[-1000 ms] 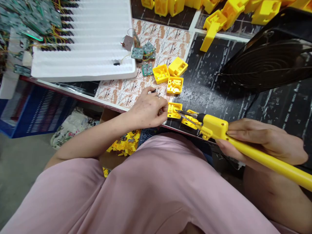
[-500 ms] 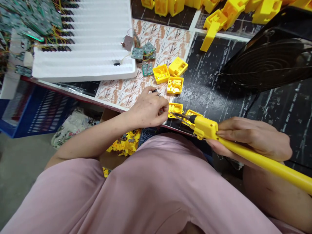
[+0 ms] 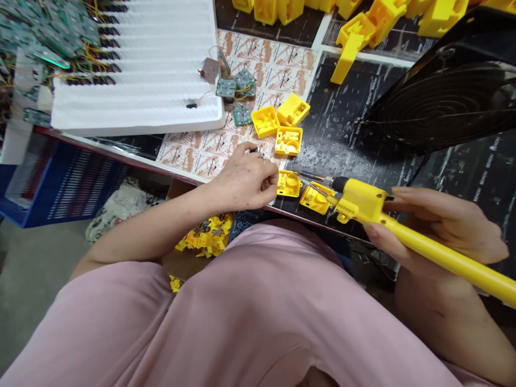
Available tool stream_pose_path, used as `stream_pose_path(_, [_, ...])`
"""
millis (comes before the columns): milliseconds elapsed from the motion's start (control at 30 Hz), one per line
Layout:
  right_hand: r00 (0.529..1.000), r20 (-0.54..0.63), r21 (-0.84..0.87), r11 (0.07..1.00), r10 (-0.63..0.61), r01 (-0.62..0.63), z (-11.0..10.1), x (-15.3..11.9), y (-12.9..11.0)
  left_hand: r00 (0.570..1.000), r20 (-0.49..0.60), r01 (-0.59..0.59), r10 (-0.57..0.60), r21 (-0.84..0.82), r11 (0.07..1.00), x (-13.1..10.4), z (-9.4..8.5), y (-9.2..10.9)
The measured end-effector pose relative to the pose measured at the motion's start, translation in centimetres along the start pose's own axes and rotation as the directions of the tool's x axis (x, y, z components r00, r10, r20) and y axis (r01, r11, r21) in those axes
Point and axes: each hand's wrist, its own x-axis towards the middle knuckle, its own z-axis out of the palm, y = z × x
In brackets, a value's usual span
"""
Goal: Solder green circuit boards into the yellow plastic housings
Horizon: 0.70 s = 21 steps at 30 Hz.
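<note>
My right hand (image 3: pixel 447 226) grips a yellow soldering gun (image 3: pixel 363 199) by its handle. The gun's metal tip and thin feed tube point left, over two small open yellow plastic housings. With curled fingers, my left hand (image 3: pixel 250 177) holds the left edge of the nearer-left yellow plastic housing (image 3: pixel 288 184); its fingertips are partly hidden. Something small and dark shows by the index finger, too little to name. A second yellow housing (image 3: pixel 316 198) lies beneath the feed tube. Beyond my left hand sit an open housing (image 3: pixel 288 141) and two more yellow housings (image 3: pixel 265 121).
Small green circuit boards (image 3: pixel 242 114) with wires lie beside a white foam tray (image 3: pixel 141 115). More boards are heaped at far left. A black fan (image 3: pixel 439 97) stands at right. Yellow housings (image 3: pixel 266 9) line the back. Below the table are a blue crate (image 3: pixel 68 183) and yellow parts (image 3: pixel 209 236).
My right hand has drawn the soldering gun back to the right, and its tip has moved from inside the held housing to its right edge. My left hand has stayed in place.
</note>
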Motion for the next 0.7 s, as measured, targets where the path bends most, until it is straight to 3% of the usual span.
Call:
stream_pose_path(100, [0.995,0.005,-0.018,0.995,0.103,-0.103,-0.1,-0.7,-0.7,1.000,0.004,-0.018,0.018,0.006,1.000,-0.3,-0.1,-0.3])
stream_pose_path(233, [0.943,-0.050,0.068,0.943,0.328,-0.325,0.3,-1.2,-0.7,0.993,-0.048,-0.109,0.109,-0.010,0.994,-1.1,-0.2,-1.1])
stream_pose_path(333, [0.910,-0.250,0.220,0.935,0.331,-0.279,1.2,-1.1,0.2,0.985,-0.116,-0.133,0.126,-0.050,0.990,-1.5,0.2,-1.4])
stream_pose_path(400, [0.856,-0.381,0.249,0.930,0.349,-0.269,1.9,-1.0,0.8,0.980,-0.171,-0.112,0.104,-0.044,0.993,-1.6,0.6,-1.3])
stream_pose_path(467, [0.835,-0.417,0.233,0.930,0.359,-0.284,2.4,-1.0,1.0,0.966,-0.240,-0.093,0.090,0.000,0.996,-1.5,1.2,-1.1])
stream_pose_path(600, [0.907,-0.332,0.066,0.965,0.260,-0.252,2.3,-1.7,-0.2,0.931,-0.353,-0.053,0.095,0.127,0.990,-1.2,2.3,-0.5])
stream_pose_path(700, [0.976,-0.171,-0.019,0.990,0.133,-0.138,2.0,-2.2,-1.7,0.925,-0.375,0.007,0.068,0.195,0.981,-0.8,2.8,-0.2])
